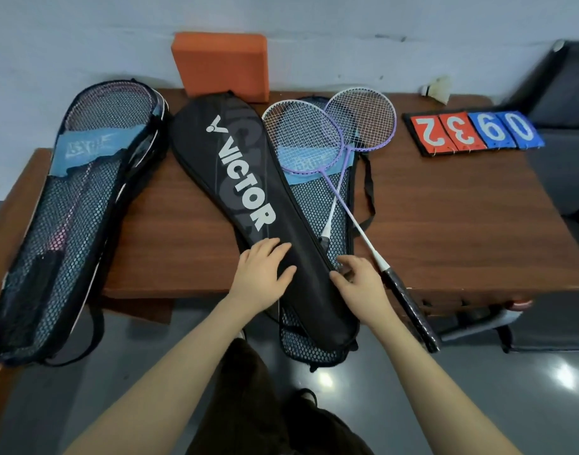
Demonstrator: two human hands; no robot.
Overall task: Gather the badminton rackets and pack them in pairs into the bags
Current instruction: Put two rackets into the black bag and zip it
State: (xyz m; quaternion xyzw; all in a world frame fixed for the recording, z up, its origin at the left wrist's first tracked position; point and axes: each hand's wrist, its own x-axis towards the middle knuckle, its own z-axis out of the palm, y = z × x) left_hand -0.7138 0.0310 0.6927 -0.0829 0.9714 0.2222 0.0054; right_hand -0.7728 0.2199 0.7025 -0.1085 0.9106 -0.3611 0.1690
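Observation:
A black VICTOR racket bag [239, 178] lies diagonally across the brown table [445, 208]. My left hand [262, 274] rests flat on its lower part, fingers spread. My right hand [357, 280] pinches the bag's right edge near the zip. Under that bag lies a black mesh bag [317, 336] with a blue label. Two purple rackets [347, 142] lie crossed on the mesh bag, handles pointing toward me; one black grip [409, 307] overhangs the table edge. At the left, another mesh bag [68, 208] holds pink rackets.
An orange foam block [221, 65] stands at the back against the wall. A flip scoreboard [472, 129] lies at the right of the table, a shuttlecock [437, 88] behind it. A black chair [563, 93] stands at the right; grey floor lies below.

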